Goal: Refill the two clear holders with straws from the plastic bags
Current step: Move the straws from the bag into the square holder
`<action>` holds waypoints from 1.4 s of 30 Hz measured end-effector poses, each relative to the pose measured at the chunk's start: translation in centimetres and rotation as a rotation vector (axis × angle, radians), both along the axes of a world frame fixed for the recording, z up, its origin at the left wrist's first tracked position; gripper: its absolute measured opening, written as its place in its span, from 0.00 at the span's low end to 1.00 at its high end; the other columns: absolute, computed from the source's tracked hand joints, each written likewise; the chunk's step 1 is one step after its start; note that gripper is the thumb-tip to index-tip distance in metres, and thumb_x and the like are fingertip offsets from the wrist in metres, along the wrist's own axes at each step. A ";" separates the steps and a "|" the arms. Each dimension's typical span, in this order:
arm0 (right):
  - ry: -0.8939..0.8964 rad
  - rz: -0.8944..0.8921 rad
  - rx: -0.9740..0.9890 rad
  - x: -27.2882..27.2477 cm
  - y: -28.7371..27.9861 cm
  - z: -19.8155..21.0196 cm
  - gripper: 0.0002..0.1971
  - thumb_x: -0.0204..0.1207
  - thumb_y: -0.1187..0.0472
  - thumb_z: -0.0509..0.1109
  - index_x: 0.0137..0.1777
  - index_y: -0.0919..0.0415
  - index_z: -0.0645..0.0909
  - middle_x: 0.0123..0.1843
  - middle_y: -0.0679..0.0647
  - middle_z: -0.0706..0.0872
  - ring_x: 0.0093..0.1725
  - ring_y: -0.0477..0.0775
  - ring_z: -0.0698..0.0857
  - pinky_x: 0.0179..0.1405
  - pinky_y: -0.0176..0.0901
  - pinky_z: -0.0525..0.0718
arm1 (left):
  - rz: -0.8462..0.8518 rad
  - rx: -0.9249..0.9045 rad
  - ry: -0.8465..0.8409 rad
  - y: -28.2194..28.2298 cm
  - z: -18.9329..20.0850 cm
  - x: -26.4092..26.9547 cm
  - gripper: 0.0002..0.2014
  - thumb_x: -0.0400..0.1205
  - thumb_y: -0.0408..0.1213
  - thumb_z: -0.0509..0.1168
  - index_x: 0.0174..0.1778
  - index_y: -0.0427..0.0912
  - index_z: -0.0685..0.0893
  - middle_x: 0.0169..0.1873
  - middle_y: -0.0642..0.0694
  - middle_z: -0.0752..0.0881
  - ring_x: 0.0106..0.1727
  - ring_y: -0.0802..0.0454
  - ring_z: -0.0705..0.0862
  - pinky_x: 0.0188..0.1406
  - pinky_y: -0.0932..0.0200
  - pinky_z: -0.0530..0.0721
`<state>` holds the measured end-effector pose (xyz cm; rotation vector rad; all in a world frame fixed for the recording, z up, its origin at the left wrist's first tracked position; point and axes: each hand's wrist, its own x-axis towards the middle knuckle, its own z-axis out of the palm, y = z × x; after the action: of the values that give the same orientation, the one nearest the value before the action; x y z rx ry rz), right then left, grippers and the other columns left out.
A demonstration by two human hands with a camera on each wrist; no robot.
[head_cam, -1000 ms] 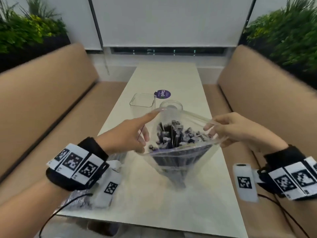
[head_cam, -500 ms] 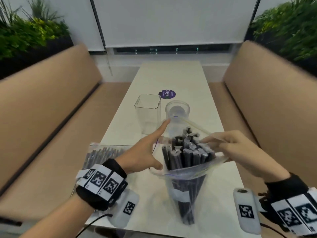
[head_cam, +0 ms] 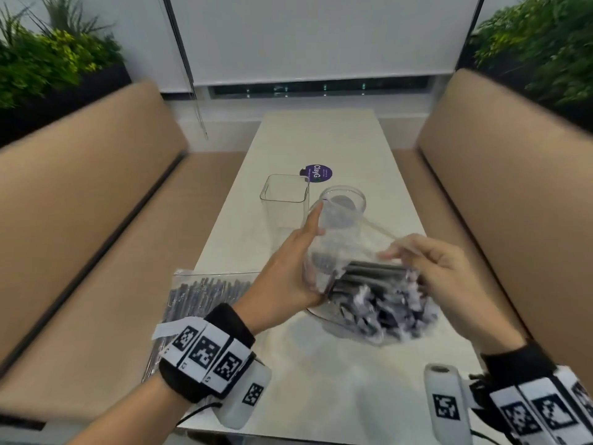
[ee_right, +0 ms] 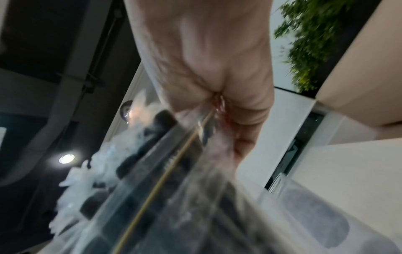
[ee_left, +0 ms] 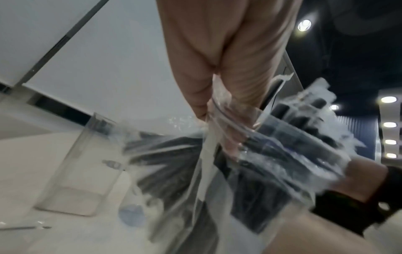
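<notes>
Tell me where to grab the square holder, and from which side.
Grip the square holder around its flat side walls near the middle, coming from its left. It stands upright with an open top, apparently empty. The round holder stands close on its right, and both hands hold the bag in front.

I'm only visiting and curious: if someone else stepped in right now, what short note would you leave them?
Left hand and right hand each pinch a side of the open bag of straws, tipped over the table.
A second bag lies near the left wrist.
Square holder and round holder stand beyond the bag, both without straws.
Done: one bag opened.
Left: fill both holders.
</notes>
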<state>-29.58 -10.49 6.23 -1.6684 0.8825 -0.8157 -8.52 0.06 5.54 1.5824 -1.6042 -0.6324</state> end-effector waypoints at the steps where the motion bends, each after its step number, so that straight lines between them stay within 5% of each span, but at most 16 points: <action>1: -0.044 -0.047 -0.009 -0.4 -0.6 0.0 0.13 0.83 0.71 0.63 0.41 0.65 0.87 0.44 0.52 0.92 0.44 0.54 0.85 0.47 0.46 0.79 | 0.004 0.002 -0.040 0.1 0.1 0.4 0.64 0.66 0.26 0.78 0.82 0.72 0.40 0.71 0.52 0.73 0.51 0.52 0.82 0.50 0.58 0.86; 4: -0.112 -0.103 0.086 -0.3 -1.4 -1.4 0.11 0.80 0.73 0.66 0.39 0.64 0.86 0.37 0.49 0.90 0.41 0.48 0.83 0.44 0.40 0.80 | -0.051 0.062 -0.100 0.0 -0.9 1.2 0.68 0.65 0.34 0.82 0.80 0.74 0.36 0.79 0.48 0.66 0.68 0.51 0.71 0.59 0.55 0.83; 8: -0.093 -0.116 0.447 1.3 -2.7 -5.3 0.17 0.78 0.75 0.63 0.36 0.60 0.89 0.46 0.65 0.87 0.48 0.65 0.79 0.52 0.60 0.74 | -0.156 0.219 -0.075 -0.4 -3.7 1.8 0.69 0.68 0.36 0.83 0.79 0.69 0.27 0.84 0.58 0.43 0.86 0.51 0.48 0.76 0.57 0.68; 11: -0.132 -0.073 0.762 2.6 -3.1 -6.6 0.11 0.70 0.75 0.67 0.51 0.69 0.87 0.54 0.72 0.87 0.54 0.70 0.86 0.60 0.61 0.83 | -0.127 0.288 -0.191 -1.0 -5.4 1.3 0.73 0.65 0.40 0.84 0.77 0.68 0.22 0.83 0.58 0.28 0.86 0.47 0.33 0.82 0.31 0.50; 13: -0.163 -0.023 0.908 3.6 -2.8 -8.1 0.20 0.61 0.72 0.73 0.56 0.73 0.84 0.50 0.70 0.88 0.50 0.66 0.87 0.63 0.61 0.84 | -0.090 0.300 -0.194 -1.8 -5.9 0.4 0.72 0.64 0.46 0.84 0.77 0.70 0.23 0.85 0.57 0.33 0.87 0.42 0.37 0.77 0.19 0.42; 15: -0.163 -0.017 0.964 4.0 -3.4 -9.7 0.27 0.65 0.75 0.72 0.67 0.75 0.77 0.60 0.73 0.86 0.60 0.69 0.83 0.76 0.69 0.71 | -0.092 0.293 -0.093 -2.3 -6.1 -0.8 0.69 0.65 0.44 0.84 0.82 0.67 0.32 0.86 0.54 0.54 0.87 0.42 0.51 0.77 0.21 0.43; 17: -0.150 -0.012 0.915 3.6 -4.0 -9.4 0.22 0.73 0.74 0.70 0.68 0.74 0.77 0.68 0.75 0.82 0.68 0.71 0.81 0.78 0.69 0.70 | -0.015 0.267 0.182 -2.1 -7.0 -1.0 0.60 0.63 0.37 0.84 0.85 0.56 0.51 0.72 0.55 0.79 0.81 0.41 0.70 0.79 0.36 0.65; 20: -0.046 -0.088 0.468 1.4 -3.6 -6.2 0.09 0.80 0.72 0.67 0.58 0.66 0.82 0.58 0.68 0.89 0.51 0.62 0.88 0.52 0.55 0.89 | 0.132 0.212 0.434 -1.4 -8.7 -0.1 0.48 0.58 0.35 0.86 0.75 0.41 0.73 0.58 0.50 0.89 0.66 0.45 0.86 0.62 0.56 0.86; 21: -0.019 -0.080 0.289 0.6 -2.9 -4.8 0.10 0.80 0.70 0.68 0.59 0.62 0.82 0.58 0.62 0.90 0.49 0.59 0.89 0.46 0.49 0.89 | 0.163 0.175 0.457 -1.4 -9.1 0.0 0.47 0.58 0.34 0.87 0.74 0.41 0.74 0.59 0.48 0.89 0.64 0.50 0.87 0.62 0.57 0.86; 23: -0.035 0.070 0.066 -0.3 -1.1 -2.8 0.13 0.80 0.63 0.72 0.63 0.53 0.82 0.63 0.49 0.88 0.58 0.53 0.88 0.53 0.44 0.86 | 0.222 0.086 0.548 -1.7 -9.3 0.1 0.49 0.58 0.34 0.88 0.74 0.45 0.71 0.62 0.48 0.88 0.64 0.53 0.87 0.62 0.57 0.86; 26: 0.000 0.334 0.051 0.4 0.6 -2.3 0.32 0.68 0.51 0.79 0.74 0.43 0.74 0.73 0.36 0.80 0.69 0.38 0.81 0.62 0.36 0.83 | 0.260 -0.016 0.662 -2.2 -8.8 -1.0 0.55 0.56 0.39 0.89 0.76 0.46 0.65 0.66 0.48 0.85 0.67 0.53 0.85 0.58 0.63 0.86; 28: 0.056 0.286 -0.042 1.9 0.7 -3.8 0.39 0.63 0.51 0.84 0.75 0.42 0.72 0.73 0.37 0.79 0.70 0.35 0.79 0.64 0.33 0.80 | 0.236 0.006 0.677 -2.3 -9.3 -2.0 0.58 0.58 0.42 0.88 0.79 0.44 0.59 0.67 0.44 0.84 0.68 0.48 0.85 0.62 0.54 0.86; 34: 0.177 0.140 -0.080 2.4 -0.2 -9.4 0.28 0.59 0.50 0.72 0.62 0.43 0.78 0.60 0.37 0.85 0.60 0.35 0.83 0.55 0.32 0.75 | 0.251 0.112 0.442 -0.5 -11.7 -1.3 0.61 0.60 0.42 0.86 0.69 0.80 0.44 0.76 0.54 0.63 0.76 0.59 0.69 0.76 0.57 0.70; 38: 0.192 0.160 -0.068 2.0 -0.9 -9.3 0.25 0.64 0.61 0.72 0.61 0.42 0.79 0.59 0.39 0.86 0.60 0.41 0.84 0.56 0.31 0.78 | 0.277 0.089 0.371 -0.3 -10.5 2.1 0.57 0.56 0.41 0.87 0.68 0.73 0.52 0.72 0.58 0.57 0.76 0.56 0.60 0.74 0.54 0.63; 40: 0.190 0.200 -0.050 2.5 -1.3 -9.1 0.26 0.65 0.61 0.74 0.64 0.42 0.80 0.63 0.42 0.85 0.64 0.47 0.84 0.62 0.38 0.79 | 0.184 0.192 0.340 -1.0 -9.7 3.1 0.60 0.57 0.41 0.88 0.76 0.62 0.52 0.76 0.53 0.61 0.77 0.54 0.65 0.74 0.60 0.67; 42: 0.197 0.249 -0.053 3.5 -1.1 -8.9 0.28 0.66 0.60 0.78 0.66 0.40 0.79 0.67 0.42 0.83 0.67 0.45 0.82 0.66 0.41 0.78 | 0.068 0.286 0.309 -1.9 -9.1 2.9 0.55 0.60 0.33 0.87 0.80 0.45 0.60 0.70 0.51 0.76 0.68 0.63 0.79 0.63 0.75 0.76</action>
<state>-26.04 -11.60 -2.72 -1.8845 0.7706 -0.5153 -5.61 -1.81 -3.57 1.6384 -1.2683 -1.0514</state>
